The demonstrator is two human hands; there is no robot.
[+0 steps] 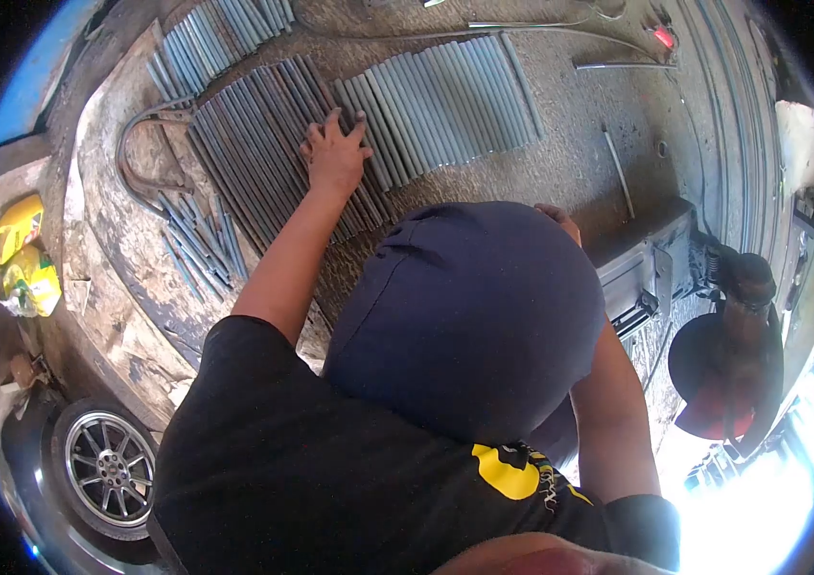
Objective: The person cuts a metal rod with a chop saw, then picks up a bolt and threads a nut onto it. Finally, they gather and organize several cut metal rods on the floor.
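My left hand (335, 158) rests with its fingers spread on a row of dark metal rods (258, 144), near its right border. Beside it on the right lies a row of lighter grey metal rods (445, 105), laid side by side. My right hand (560, 220) shows only in part behind my navy-covered knee (469, 307). Its fingers are mostly hidden, so I cannot see whether it holds anything.
More rods (220, 38) lie at the back left, and short cut pieces (201, 244) sit in a loose heap. A cut-off machine (738, 355) with a metal clamp base (642, 273) stands at right. A car wheel (110, 470) and yellow packages (23, 249) are at left.
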